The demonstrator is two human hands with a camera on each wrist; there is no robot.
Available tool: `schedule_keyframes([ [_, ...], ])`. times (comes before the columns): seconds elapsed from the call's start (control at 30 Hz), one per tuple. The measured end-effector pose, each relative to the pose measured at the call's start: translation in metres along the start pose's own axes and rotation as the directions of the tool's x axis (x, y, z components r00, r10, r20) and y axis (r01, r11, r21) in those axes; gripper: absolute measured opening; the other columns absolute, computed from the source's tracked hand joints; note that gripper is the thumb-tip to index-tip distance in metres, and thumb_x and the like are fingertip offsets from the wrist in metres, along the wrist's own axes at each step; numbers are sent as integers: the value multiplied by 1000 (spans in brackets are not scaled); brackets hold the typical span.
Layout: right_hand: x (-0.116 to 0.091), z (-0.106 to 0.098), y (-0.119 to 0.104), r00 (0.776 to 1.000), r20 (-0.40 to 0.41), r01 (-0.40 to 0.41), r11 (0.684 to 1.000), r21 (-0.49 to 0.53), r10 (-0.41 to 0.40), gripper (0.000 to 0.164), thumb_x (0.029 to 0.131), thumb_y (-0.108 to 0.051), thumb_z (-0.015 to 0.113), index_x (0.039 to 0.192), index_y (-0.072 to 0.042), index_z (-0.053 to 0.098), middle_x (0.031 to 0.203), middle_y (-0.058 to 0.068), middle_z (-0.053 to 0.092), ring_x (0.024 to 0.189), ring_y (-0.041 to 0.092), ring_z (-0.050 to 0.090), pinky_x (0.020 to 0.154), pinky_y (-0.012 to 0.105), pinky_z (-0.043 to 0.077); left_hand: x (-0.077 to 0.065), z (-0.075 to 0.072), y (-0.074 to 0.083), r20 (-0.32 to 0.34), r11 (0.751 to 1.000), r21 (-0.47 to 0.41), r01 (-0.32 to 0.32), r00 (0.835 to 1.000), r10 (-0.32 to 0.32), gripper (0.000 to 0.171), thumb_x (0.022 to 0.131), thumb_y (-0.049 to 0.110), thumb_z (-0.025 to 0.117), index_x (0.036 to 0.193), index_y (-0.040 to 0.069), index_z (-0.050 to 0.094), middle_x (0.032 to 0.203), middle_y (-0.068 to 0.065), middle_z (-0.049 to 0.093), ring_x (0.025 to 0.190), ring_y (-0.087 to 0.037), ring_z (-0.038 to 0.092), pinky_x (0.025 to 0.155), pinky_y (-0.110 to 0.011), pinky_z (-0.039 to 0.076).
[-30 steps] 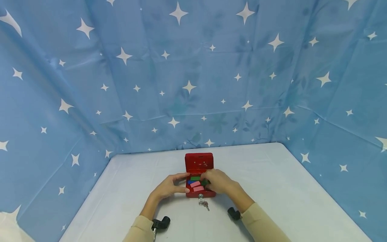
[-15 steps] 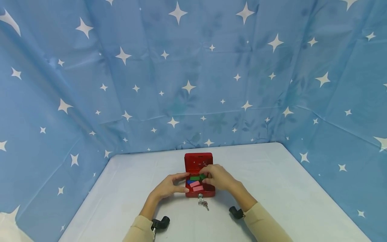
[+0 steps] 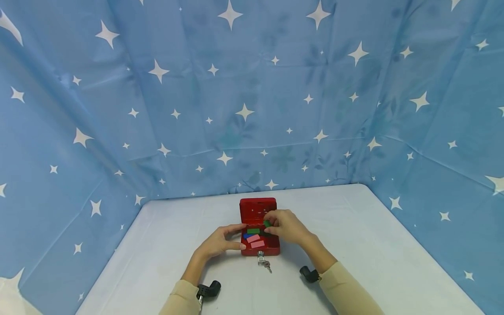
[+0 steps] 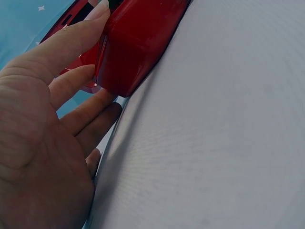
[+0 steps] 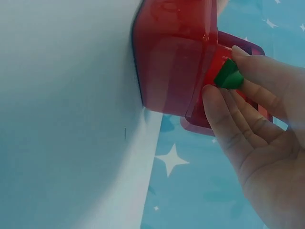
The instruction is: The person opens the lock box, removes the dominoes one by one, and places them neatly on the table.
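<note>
A small red cash box (image 3: 272,252) stands on the table, its lid (image 3: 253,211) raised at the back. Inside are a green block (image 3: 253,231), a blue block (image 3: 248,236) partly covered, and two pink blocks (image 3: 257,244). My left hand (image 3: 215,243) holds the box's left end, thumb by the front corner and index finger by the back one. Above the box's right half, my right hand (image 3: 289,226) pinches another green block (image 5: 229,75) between thumb and fingers; the right wrist view shows it over the rim.
A lock with keys (image 3: 267,265) hangs from the front of the box onto the white-covered table (image 3: 181,218). A blue curtain with white stars (image 3: 252,87) closes off the back and sides. Black wrist cameras (image 3: 309,274) are strapped to both wrists.
My right hand has lifted from inside the box, moving up and back with the green block, which now shows between the fingertips. My left hand has stayed on the box.
</note>
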State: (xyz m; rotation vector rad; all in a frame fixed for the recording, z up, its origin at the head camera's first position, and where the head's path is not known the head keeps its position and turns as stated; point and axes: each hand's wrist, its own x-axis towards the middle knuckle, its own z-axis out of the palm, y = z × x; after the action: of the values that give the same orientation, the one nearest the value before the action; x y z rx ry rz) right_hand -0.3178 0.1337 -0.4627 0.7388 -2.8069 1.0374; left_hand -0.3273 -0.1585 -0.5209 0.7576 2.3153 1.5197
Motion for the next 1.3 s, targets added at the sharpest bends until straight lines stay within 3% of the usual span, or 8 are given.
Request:
schedule_keyframes([
  [0.43, -1, -3, 3, 996, -45, -79, 997, -9, 79, 29, 88, -17, 85, 115, -11, 75, 88, -6, 68, 81, 13, 59, 69, 23, 56, 0, 0, 0, -9, 1000, 1, 4, 1000, -4, 67, 88, 33, 83, 149, 22, 57, 155, -3, 55, 147, -32, 46, 117, -58, 43],
  [0.63, -1, -5, 5, 996, -45, -76, 997, 3, 76, 27, 87, -16, 85, 111, -10, 75, 86, -6, 68, 81, 13, 59, 70, 26, 55, 0, 1, 1, -20, 1000, 20, -5, 1000, 5, 67, 87, 33, 85, 147, 21, 59, 154, -4, 56, 147, -32, 46, 119, -59, 41],
  [1.03, -3, -8, 8, 985, -54, -168, 985, -32, 166, 29, 87, -20, 86, 111, -9, 75, 87, -2, 68, 80, 16, 59, 66, 27, 56, 1, 1, 2, -28, 1000, 30, -1, 1000, 2, 65, 86, 31, 86, 144, 20, 60, 150, -3, 59, 144, -30, 48, 119, -58, 41],
  [1.3, -5, -11, 8, 978, -63, -199, 979, -32, 197, 27, 85, -18, 87, 106, -7, 76, 79, -2, 65, 71, 16, 56, 58, 29, 51, 1, 1, 1, -27, 1000, 28, 4, 1000, -3, 65, 85, 32, 86, 145, 22, 60, 151, -3, 58, 145, -31, 48, 118, -59, 42],
])
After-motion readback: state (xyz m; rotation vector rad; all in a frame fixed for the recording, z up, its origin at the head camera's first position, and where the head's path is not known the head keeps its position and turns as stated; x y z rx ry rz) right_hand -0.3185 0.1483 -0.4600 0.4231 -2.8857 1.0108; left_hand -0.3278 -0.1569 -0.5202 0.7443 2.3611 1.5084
